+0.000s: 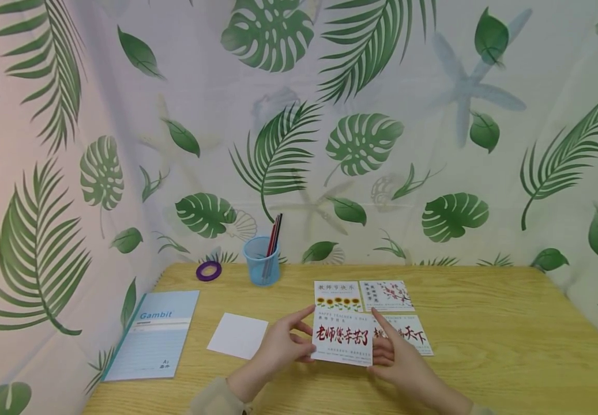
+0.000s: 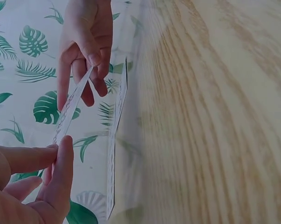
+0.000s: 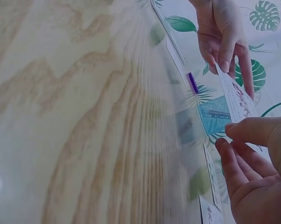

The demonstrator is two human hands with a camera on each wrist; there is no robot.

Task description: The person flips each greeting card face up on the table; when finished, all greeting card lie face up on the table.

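Observation:
A white greeting card (image 1: 342, 340) with red Chinese lettering is held up by both hands, tilted above the table. My left hand (image 1: 280, 343) pinches its left edge between thumb and fingers. At the opposite edge, my right hand (image 1: 402, 360) pinches it the same way; the right wrist view shows that thumb on the card (image 3: 240, 100). Behind it lie a sunflower card (image 1: 337, 294), a card with red blossoms (image 1: 389, 295) and another red-lettered card (image 1: 413, 334), which the right hand partly covers.
A blank white card (image 1: 237, 334) lies left of the left hand. Further left is a light-blue notebook (image 1: 153, 334). At the back stand a blue mesh cup (image 1: 262, 265) with pens and a purple tape ring (image 1: 209, 270). Leaf-patterned cloth (image 1: 361, 230) borders the wooden table (image 1: 496, 346).

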